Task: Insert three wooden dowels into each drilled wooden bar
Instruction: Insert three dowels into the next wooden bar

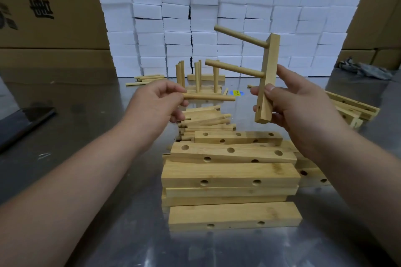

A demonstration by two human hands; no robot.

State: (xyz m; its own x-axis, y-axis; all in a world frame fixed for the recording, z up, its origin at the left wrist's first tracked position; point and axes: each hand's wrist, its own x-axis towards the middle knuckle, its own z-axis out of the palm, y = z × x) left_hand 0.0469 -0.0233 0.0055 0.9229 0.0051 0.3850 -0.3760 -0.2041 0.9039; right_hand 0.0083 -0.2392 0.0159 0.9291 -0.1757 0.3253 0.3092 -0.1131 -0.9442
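A grey reflective metal desk (86, 180) carries a stack of pale drilled wooden bars (230, 176) below the right hand (303, 104), loose round wooden dowels (208, 122) just below the left hand (156, 104), finished bars with upright dowels (206, 77) beyond both, and white foam blocks (217, 6) stacked farther back.

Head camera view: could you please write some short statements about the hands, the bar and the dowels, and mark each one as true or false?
1. The right hand holds a bar nearly upright. True.
2. Three dowels sit in that bar. False: only two inserted dowels sit in it, and the lowest hole is empty.
3. The left hand pinches a loose dowel, which lies about level. True.
4. The loose dowel's tip is inside the bar. False: there is a gap between the tip and the bar.
5. White blocks are stacked at the back. True.
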